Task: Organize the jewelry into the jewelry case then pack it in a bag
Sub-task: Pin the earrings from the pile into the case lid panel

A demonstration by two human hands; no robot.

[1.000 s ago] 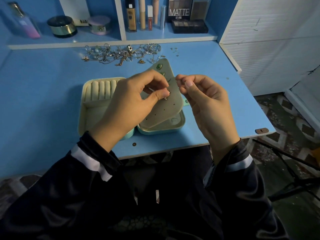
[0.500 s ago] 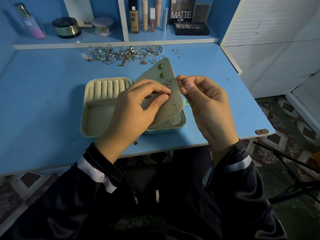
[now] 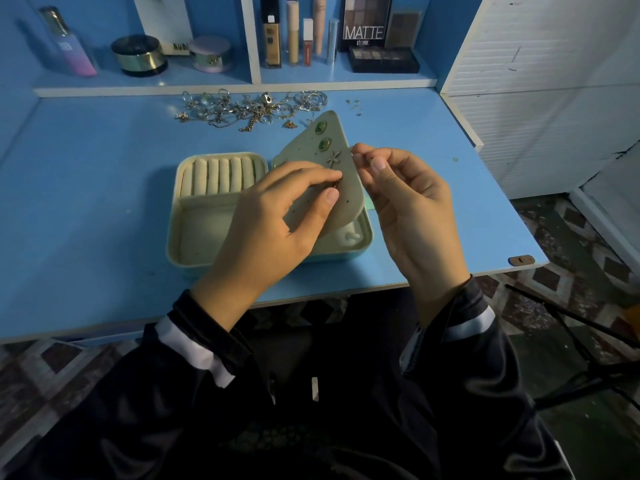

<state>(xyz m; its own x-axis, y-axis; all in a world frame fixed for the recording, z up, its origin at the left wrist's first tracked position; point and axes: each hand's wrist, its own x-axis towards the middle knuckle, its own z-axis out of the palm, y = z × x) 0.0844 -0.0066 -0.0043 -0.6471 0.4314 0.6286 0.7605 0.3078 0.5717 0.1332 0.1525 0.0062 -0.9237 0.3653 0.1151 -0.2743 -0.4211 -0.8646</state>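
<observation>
Head view: left hand [image 3: 277, 216] pinches small earring [image 3: 336, 182] against perforated panel [image 3: 348, 199] of open jewelry case [image 3: 172, 230] on desk [image 3: 104, 188]. Right hand [image 3: 405, 202] curls at panel edge; its grip cannot be told. Best approach: steady panel, align post with hole, push straight. Loose jewelry pile [image 3: 256, 109] lies behind case.

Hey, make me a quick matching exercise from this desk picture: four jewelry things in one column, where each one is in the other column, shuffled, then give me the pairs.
Column one:
1. tangled jewelry pile
2. ring rolls
3. green earrings
4. small earring

Column two:
A. pinched in the left hand
B. loose on the desk, near the shelf
C. pinned on the raised earring panel
D. in the left half of the open jewelry case

Pairs: 1-B, 2-D, 3-C, 4-A.
</observation>
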